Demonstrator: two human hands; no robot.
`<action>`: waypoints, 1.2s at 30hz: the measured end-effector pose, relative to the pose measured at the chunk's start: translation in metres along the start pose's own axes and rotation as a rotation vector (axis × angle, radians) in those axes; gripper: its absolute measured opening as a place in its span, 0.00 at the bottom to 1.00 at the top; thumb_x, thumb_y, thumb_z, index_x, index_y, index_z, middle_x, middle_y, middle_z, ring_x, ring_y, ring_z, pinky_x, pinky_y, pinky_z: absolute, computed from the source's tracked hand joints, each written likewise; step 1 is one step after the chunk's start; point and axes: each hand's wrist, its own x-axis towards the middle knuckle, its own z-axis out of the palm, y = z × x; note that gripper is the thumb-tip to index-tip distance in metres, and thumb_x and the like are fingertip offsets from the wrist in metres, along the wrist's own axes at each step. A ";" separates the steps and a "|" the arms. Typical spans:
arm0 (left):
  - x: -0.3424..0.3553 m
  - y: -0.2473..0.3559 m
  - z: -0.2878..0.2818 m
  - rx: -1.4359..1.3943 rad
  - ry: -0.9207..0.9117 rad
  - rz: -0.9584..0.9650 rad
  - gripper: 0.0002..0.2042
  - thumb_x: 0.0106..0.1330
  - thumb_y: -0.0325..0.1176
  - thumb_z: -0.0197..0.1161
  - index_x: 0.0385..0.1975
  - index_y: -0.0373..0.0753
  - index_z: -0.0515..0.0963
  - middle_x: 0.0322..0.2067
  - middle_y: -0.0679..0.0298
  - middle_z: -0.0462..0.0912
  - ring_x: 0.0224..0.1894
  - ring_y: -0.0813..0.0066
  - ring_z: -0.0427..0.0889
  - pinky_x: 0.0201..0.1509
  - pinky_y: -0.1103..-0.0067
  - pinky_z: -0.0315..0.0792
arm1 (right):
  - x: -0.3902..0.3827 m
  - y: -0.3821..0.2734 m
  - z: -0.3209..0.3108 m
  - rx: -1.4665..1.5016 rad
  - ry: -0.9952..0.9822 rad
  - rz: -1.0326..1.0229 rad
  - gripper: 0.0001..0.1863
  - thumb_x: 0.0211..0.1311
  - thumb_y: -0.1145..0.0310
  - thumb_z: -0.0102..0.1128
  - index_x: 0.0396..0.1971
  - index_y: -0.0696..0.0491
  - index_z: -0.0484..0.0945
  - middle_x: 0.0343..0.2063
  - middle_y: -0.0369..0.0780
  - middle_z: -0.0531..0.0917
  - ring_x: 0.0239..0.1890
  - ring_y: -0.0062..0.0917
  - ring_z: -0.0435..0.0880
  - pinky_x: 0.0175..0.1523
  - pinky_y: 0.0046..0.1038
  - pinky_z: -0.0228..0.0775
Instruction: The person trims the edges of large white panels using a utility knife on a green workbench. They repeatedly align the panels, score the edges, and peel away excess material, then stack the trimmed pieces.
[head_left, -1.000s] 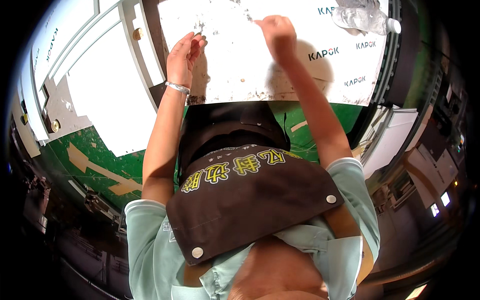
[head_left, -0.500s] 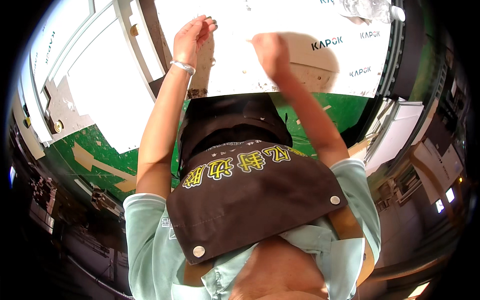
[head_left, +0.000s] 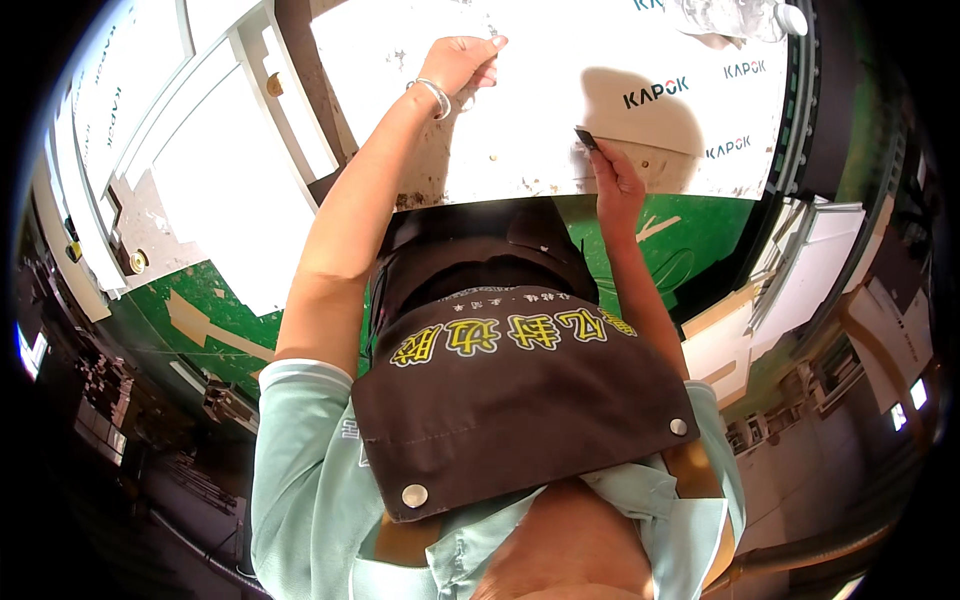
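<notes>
1. This is a workshop: the white bench (head_left: 560, 60) is scuffed, with dark grime along its near edge.
2. Beyond the bench's left edge lie large white panels (head_left: 225, 190).
3. Past its near right corner, more pale boards (head_left: 810, 255) are piled together.
4. The green floor (head_left: 205, 287) is worn and speckled.
5. The person wears a dark bib apron (head_left: 520, 410).

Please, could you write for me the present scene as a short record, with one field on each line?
Left hand: over the white board, fingers together; whether it holds anything cannot be told
Left wrist: silvery bracelet
Right hand: near the board's close edge, pinching a small dark piece
Far right of board: clear bottle on its side, white cap to the right
Clothing: dark apron over light green shirt
</notes>
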 end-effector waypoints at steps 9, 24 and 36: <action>-0.043 -0.034 0.001 -0.274 -0.042 -0.142 0.12 0.65 0.35 0.67 0.39 0.31 0.81 0.31 0.60 0.85 0.32 0.77 0.84 0.41 0.83 0.80 | 0.107 -0.029 0.042 -0.409 -0.011 -0.703 0.10 0.61 0.77 0.59 0.42 0.56 0.83 0.36 0.40 0.84 0.37 0.30 0.80 0.42 0.29 0.71; -0.132 -0.116 -0.089 -1.242 -0.321 -0.337 0.25 0.77 0.48 0.40 0.63 0.35 0.66 0.61 0.54 0.73 0.64 0.61 0.71 0.67 0.70 0.67 | 0.126 -0.075 0.190 -0.807 -0.350 -0.949 0.10 0.56 0.69 0.61 0.37 0.39 0.85 0.32 0.33 0.81 0.37 0.30 0.78 0.39 0.31 0.74; -0.166 -0.152 -0.119 -1.309 -0.192 -0.283 0.23 0.77 0.45 0.42 0.62 0.35 0.67 0.59 0.52 0.74 0.63 0.60 0.72 0.67 0.68 0.68 | 0.106 -0.048 0.196 -0.818 -0.358 -0.864 0.20 0.54 0.76 0.57 0.45 0.38 0.83 0.35 0.34 0.81 0.41 0.32 0.78 0.46 0.31 0.73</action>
